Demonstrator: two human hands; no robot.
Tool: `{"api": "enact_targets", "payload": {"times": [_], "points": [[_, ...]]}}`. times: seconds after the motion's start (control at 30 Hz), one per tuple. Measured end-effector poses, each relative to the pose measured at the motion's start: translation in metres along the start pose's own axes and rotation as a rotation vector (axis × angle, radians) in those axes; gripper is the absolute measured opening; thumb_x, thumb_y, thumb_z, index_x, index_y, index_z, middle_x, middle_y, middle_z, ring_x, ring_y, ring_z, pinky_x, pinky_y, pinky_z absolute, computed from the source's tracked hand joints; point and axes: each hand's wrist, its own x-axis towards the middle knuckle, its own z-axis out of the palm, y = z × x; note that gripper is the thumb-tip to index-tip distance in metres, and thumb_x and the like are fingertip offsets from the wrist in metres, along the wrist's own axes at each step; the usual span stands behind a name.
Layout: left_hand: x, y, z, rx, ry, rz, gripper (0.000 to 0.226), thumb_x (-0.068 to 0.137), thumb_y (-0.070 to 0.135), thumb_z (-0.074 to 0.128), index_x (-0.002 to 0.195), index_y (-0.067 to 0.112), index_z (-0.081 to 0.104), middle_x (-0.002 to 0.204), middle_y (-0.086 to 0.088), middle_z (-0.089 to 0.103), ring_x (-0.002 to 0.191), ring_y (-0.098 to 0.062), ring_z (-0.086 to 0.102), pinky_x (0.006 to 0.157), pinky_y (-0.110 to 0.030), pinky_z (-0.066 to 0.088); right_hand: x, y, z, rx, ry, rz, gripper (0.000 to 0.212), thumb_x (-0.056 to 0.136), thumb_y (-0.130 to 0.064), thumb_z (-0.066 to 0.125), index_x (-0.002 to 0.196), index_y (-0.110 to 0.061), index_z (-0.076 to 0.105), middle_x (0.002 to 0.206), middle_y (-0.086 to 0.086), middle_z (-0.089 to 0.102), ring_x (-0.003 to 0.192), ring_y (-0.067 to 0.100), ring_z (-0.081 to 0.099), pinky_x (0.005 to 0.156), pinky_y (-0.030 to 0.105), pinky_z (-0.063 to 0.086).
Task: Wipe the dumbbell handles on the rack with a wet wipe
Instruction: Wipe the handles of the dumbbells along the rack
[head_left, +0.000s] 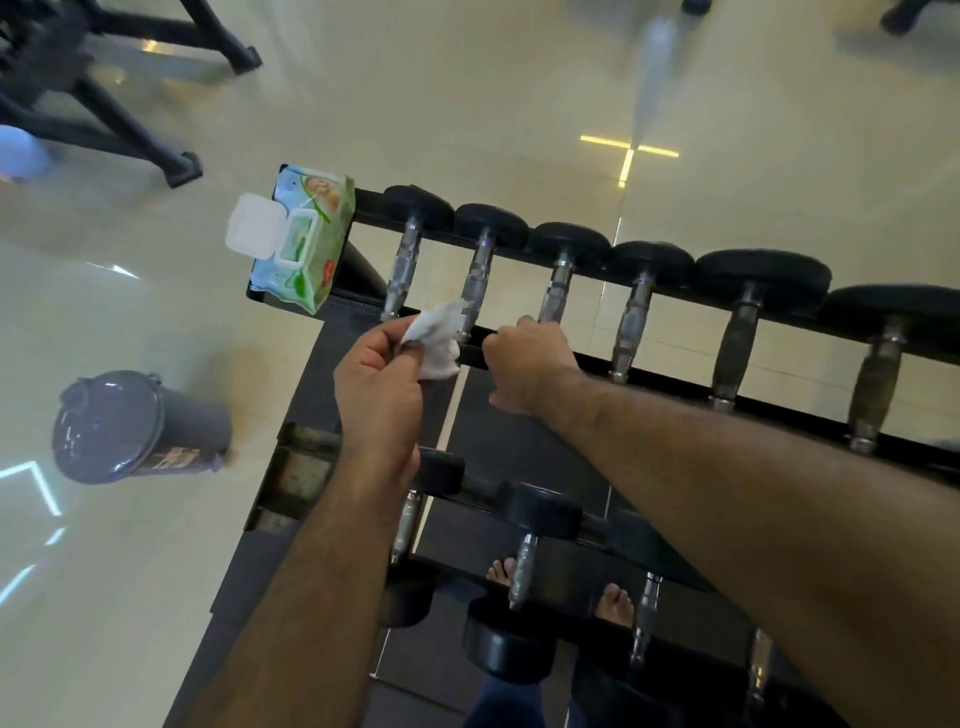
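A black dumbbell rack (675, 376) carries a top row of several dumbbells with metal handles. My left hand (379, 384) pinches a crumpled white wet wipe (436, 340) at the near end of the second handle from the left (475, 286). My right hand (527, 364) is curled over the near end of the third dumbbell (556, 291), at the rack's front rail. The leftmost handle (402, 273) stands beside the wipe. A lower row holds more dumbbells (522, 566).
A wet wipe pack (304, 244) with its lid flipped open lies on the rack's left end. A grey lidded bin (135, 426) stands on the shiny floor to the left. Black equipment legs (130, 135) are at the far left. Bare feet (613, 603) show under the rack.
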Motion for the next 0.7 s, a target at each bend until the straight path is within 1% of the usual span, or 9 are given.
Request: {"api": "enact_targets", "payload": {"times": [0.07,0.17,0.23,0.3,0.33,0.4,0.47,0.57,0.7], "points": [[-0.001,-0.002,-0.012,-0.006,0.006,-0.007,0.019,0.098,0.004,0.067,0.103,0.017,0.08,0.104,-0.01,0.08,0.103,-0.033,0.076,0.093,-0.056,0.061,0.012,-0.01,-0.002,-0.076,-0.088,0.056,0.024,0.099,-0.026,0.072,0.121,-0.018,0.073,0.104,0.003,0.062,0.101,0.027,0.063,0.083,0.044,0.056],[-0.003,-0.005,-0.023,-0.01,0.021,-0.014,0.018,0.099,0.003,0.066,0.106,0.014,0.079,0.106,-0.009,0.08,0.104,-0.032,0.076,0.094,-0.054,0.061,0.023,-0.016,0.003,-0.111,-0.158,0.102,0.025,0.103,-0.017,0.066,0.127,-0.013,0.072,0.121,0.009,0.065,0.113,0.032,0.066,0.09,0.05,0.06],[-0.004,-0.008,-0.027,-0.009,0.031,-0.02,0.019,0.099,0.002,0.066,0.106,0.014,0.078,0.106,-0.009,0.08,0.104,-0.03,0.076,0.095,-0.053,0.061,0.023,-0.013,0.005,-0.078,-0.132,0.081,0.023,0.103,-0.016,0.066,0.125,-0.014,0.072,0.114,0.008,0.063,0.111,0.031,0.066,0.09,0.048,0.059],[-0.007,-0.012,-0.029,-0.011,0.026,-0.032,0.018,0.099,0.003,0.067,0.106,0.014,0.078,0.106,-0.009,0.08,0.104,-0.031,0.076,0.096,-0.054,0.061,0.013,-0.006,0.012,-0.029,-0.024,0.031,0.021,0.103,-0.02,0.066,0.123,-0.014,0.072,0.104,0.005,0.055,0.105,0.028,0.065,0.085,0.045,0.056],[-0.008,-0.014,-0.029,-0.011,0.024,-0.038,0.017,0.099,0.003,0.067,0.106,0.014,0.078,0.106,-0.009,0.08,0.105,-0.031,0.076,0.096,-0.054,0.06,0.006,0.0,0.018,0.007,0.053,0.011,0.023,0.104,-0.026,0.066,0.123,-0.014,0.072,0.104,0.004,0.054,0.102,0.027,0.065,0.083,0.044,0.056],[-0.01,-0.018,-0.029,-0.007,0.016,-0.048,0.016,0.099,0.006,0.069,0.105,0.016,0.079,0.106,-0.007,0.08,0.106,-0.03,0.075,0.098,-0.054,0.059,-0.012,0.015,0.033,0.073,0.189,0.011,0.032,0.103,-0.04,0.066,0.124,-0.015,0.071,0.111,0.002,0.062,0.097,0.025,0.066,0.08,0.042,0.057],[-0.012,-0.021,-0.027,-0.003,0.008,-0.06,0.016,0.099,0.008,0.07,0.101,0.02,0.08,0.107,-0.006,0.08,0.107,-0.028,0.075,0.099,-0.054,0.059,-0.031,0.028,0.049,0.111,0.28,0.063,0.039,0.099,-0.047,0.072,0.123,-0.016,0.073,0.115,0.002,0.068,0.092,0.025,0.07,0.077,0.041,0.059],[-0.016,-0.023,-0.018,-0.015,0.001,-0.084,0.017,0.099,0.007,0.068,0.101,0.019,0.079,0.106,-0.006,0.08,0.106,-0.028,0.075,0.1,-0.054,0.058,-0.045,0.034,0.06,0.183,0.269,0.123,0.043,0.096,-0.043,0.078,0.127,-0.016,0.072,0.117,0.004,0.071,0.092,0.026,0.073,0.078,0.042,0.064],[-0.019,-0.019,-0.001,-0.024,-0.01,-0.066,0.015,0.099,0.006,0.068,0.106,0.015,0.078,0.104,-0.006,0.08,0.103,-0.027,0.077,0.098,-0.053,0.06,-0.041,0.04,0.052,0.199,0.206,0.054,0.048,0.1,-0.047,0.071,0.137,-0.018,0.064,0.128,0.003,0.065,0.105,0.027,0.07,0.087,0.042,0.059]]}}
